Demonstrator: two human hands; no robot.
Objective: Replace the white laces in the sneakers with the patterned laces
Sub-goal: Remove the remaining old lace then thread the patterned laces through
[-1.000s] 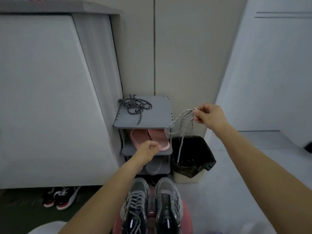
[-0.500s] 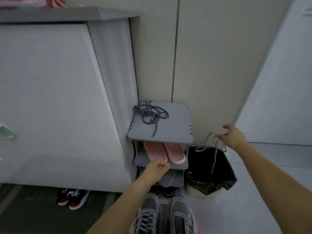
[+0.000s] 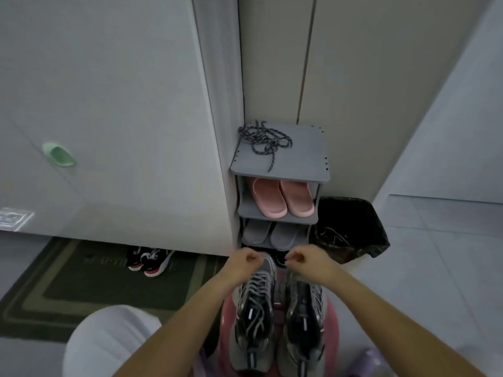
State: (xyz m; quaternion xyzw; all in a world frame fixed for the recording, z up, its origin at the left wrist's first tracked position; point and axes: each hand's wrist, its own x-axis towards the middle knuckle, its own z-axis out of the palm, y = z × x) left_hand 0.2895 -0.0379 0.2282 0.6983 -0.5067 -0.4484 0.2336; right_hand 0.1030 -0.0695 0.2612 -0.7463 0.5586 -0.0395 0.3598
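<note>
On the pink stool (image 3: 332,322) at bottom centre, two grey sneakers stand side by side, toes pointing away. One sneaker (image 3: 255,308), left in view, is laced with a white lace (image 3: 254,288); the other sneaker (image 3: 304,322) shows a bare dark tongue, no lace seen. Left hand (image 3: 246,261) sits at the toe of the laced sneaker, fingers clenched, nothing visible in them. Right hand (image 3: 304,261) sits over the toe of the unlaced one, fingers also curled in, nothing seen held. Patterned laces (image 3: 264,138), dark with light flecks, lie in a loose tangle on the top shelf of the grey shoe rack (image 3: 304,153), well apart from both hands. Pink slippers (image 3: 283,197) on the next shelf down, grey slippers (image 3: 272,235) below those. Just right of the rack, a bin with a black bag (image 3: 353,221); a pale lace (image 3: 330,235) lies inside. Black-and-red shoes (image 3: 149,261) sit under the white cabinet (image 3: 109,104) on a green mat (image 3: 95,278).
</note>
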